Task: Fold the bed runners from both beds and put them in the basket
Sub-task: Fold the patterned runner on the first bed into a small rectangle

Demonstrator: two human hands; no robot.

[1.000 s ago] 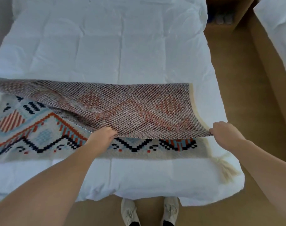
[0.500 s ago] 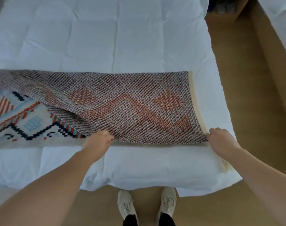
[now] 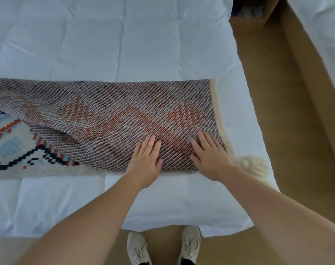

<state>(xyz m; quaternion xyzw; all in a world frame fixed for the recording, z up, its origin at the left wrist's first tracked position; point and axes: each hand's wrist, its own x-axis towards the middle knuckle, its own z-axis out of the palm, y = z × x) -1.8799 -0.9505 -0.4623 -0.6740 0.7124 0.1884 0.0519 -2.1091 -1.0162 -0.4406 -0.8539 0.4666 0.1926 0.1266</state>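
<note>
– Both hands have let go of the edge they pinched half a second ago and slid up onto the folded flap.

– How do the fingers lie?

– Straight and slightly spread. The left hand (image 3: 146,161) has its fingers (image 3: 149,144) flat on the woven underside. The right hand (image 3: 210,155) lies beside it, close to the cream end hem. Nothing is pinched; both palms press down.

– And the bed runner?

– The bed runner (image 3: 105,115) lies across the foot of the white bed (image 3: 124,44). Its right part is doubled over, reverse side up. Further left the patterned face is exposed, so that fold looks unfinished. A tassel (image 3: 252,165) pokes out at the right corner.

– How will it handle?

– I judge it a thick, soft weave: limp, grippy, not fragile. It should sag between the hands, so pinching corners or the long edge, hands well apart, seems best. No basket is in view.
</note>
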